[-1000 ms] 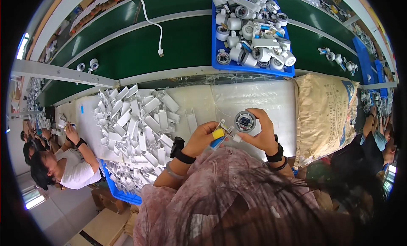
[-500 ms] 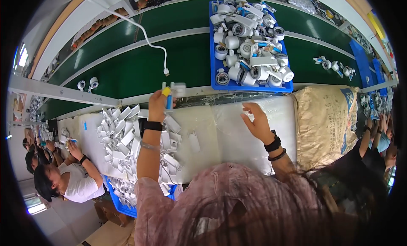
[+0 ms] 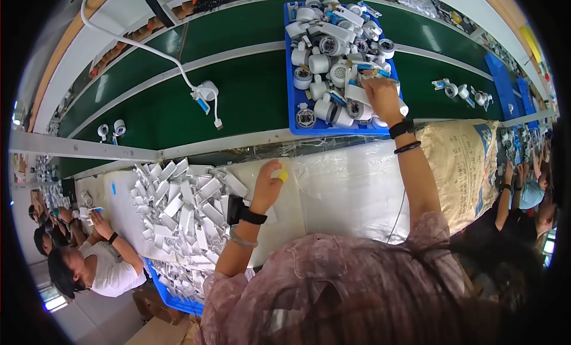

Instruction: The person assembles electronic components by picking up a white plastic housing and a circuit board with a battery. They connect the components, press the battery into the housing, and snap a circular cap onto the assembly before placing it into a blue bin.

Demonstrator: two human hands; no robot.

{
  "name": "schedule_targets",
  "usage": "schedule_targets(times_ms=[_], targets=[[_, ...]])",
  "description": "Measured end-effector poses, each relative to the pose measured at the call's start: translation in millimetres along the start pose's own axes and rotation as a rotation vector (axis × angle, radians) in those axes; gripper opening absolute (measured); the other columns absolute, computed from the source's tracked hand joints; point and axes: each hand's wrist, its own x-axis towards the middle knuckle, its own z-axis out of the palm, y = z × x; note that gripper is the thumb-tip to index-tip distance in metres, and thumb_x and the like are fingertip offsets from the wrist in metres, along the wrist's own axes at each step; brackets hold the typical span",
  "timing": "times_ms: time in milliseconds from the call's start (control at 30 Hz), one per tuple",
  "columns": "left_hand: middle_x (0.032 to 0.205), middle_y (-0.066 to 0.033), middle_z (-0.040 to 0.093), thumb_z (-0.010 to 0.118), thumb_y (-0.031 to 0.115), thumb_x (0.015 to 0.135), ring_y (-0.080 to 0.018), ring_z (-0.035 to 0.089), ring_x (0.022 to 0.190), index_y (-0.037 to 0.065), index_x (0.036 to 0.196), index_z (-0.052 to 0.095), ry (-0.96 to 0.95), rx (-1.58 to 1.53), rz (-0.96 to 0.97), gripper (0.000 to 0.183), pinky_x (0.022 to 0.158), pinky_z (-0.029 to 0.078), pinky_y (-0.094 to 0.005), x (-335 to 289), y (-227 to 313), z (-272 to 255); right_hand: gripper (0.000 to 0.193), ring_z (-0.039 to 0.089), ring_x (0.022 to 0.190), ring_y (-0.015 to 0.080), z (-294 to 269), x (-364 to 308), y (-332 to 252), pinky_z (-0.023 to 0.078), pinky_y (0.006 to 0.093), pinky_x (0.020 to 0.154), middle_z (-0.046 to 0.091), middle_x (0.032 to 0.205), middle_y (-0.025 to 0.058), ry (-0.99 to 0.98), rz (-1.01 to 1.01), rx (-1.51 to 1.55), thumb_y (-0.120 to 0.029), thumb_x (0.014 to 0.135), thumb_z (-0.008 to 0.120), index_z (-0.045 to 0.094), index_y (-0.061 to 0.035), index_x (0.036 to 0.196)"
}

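Observation:
My left hand [image 3: 267, 184] hangs over the pale work surface with loosely curled fingers and holds no part. Something yellow [image 3: 282, 175], perhaps a finger cover, shows at its fingertip. My right hand [image 3: 383, 98] reaches into the blue tray [image 3: 290, 107], its fingers closed on a white part [image 3: 358, 94] among a heap of white round-headed housings [image 3: 319, 63]. Its fingertips are partly hidden. On the green belt beyond my left hand lies a white round-headed housing [image 3: 207, 90] with a blue cylinder, beside a white cable's plug [image 3: 218, 124].
A heap of white elongated covers [image 3: 187, 193] lies left of my left hand; a blue bin [image 3: 172, 297] below holds more. A brown sack [image 3: 455, 167] stands at right. More housings [image 3: 461, 92] lie on the belt. A co-worker [image 3: 107, 250] sits at left, others at far right.
My left hand has let go of the housing with the blue cylinder, now on the belt, and drawn back toward me. My right hand has moved from above the work surface into the tray.

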Motion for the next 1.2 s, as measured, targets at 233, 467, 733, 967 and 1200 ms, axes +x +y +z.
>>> schedule_targets(times_ms=[233,467,733,967,1200], targets=[[0.105,-0.0063,0.065,0.054,0.0,0.087,-0.0163,0.063,0.096,0.001,0.116,0.058,-0.136,-0.223,-0.333,0.029,0.08,0.05,-0.0265,-35.1,18.7,22.5,0.033,0.055,0.064,0.0379,-33.5,-16.6,-25.8,0.044,0.0427,0.057,0.057,0.068,0.0176,-0.013,0.215,0.192,-0.026,0.089,0.064,0.059,-0.0014,0.069],[0.114,-0.0135,0.063,0.042,0.041,0.1,-0.0272,0.062,0.105,0.002,0.121,0.054,-0.611,-0.996,-0.846,0.046,0.085,0.052,-0.041,-17.5,76.0,58.0,0.037,0.045,0.055,0.0331,-66.1,-107.4,-107.1,0.034,0.0415,0.051,0.048,0.061,0.0114,0.061,-0.11,0.303,-0.024,0.079,0.072,0.047,-0.0055,0.06],[0.122,-0.0091,0.057,0.054,0.036,0.096,-0.0257,0.062,0.106,0.011,0.144,0.035,-0.753,-1.162,-0.808,0.058,0.08,0.057,-0.0497,-25.5,54.7,88.5,0.015,0.056,0.072,0.0294,-60.0,-202.5,-175.8,0.044,0.0399,0.067,0.057,0.077,0.0091,-0.035,-0.11,0.621,-0.013,0.074,0.073,0.059,-0.0068,0.076],[0.132,-0.0051,0.049,0.057,0.017,0.093,-0.0139,0.056,0.106,0.009,0.148,0.03,-1.04,-0.551,-0.556,0.062,0.085,0.051,-0.0301,-40.0,60.0,44.9,0.039,0.05,0.12,0.0378,-59.8,-191.9,-157.9,0.039,0.0437,0.1,0.058,0.122,0.0157,-0.443,0.003,0.729,0.0,0.079,0.061,0.061,-0.0077,0.117],[0.111,-0.0055,0.059,0.056,0.015,0.09,-0.0126,0.058,0.098,0.003,0.127,0.048,-1.218,-0.2,-0.327,0.04,0.081,0.047,-0.027,-29.1,91.6,0.1,0.017,0.056,0.114,0.0325,-33.9,-195.3,-158.5,0.046,0.0411,0.093,0.065,0.106,0.0123,-0.832,-0.104,1.23,-0.01,0.078,0.072,0.064,-0.0044,0.093]])
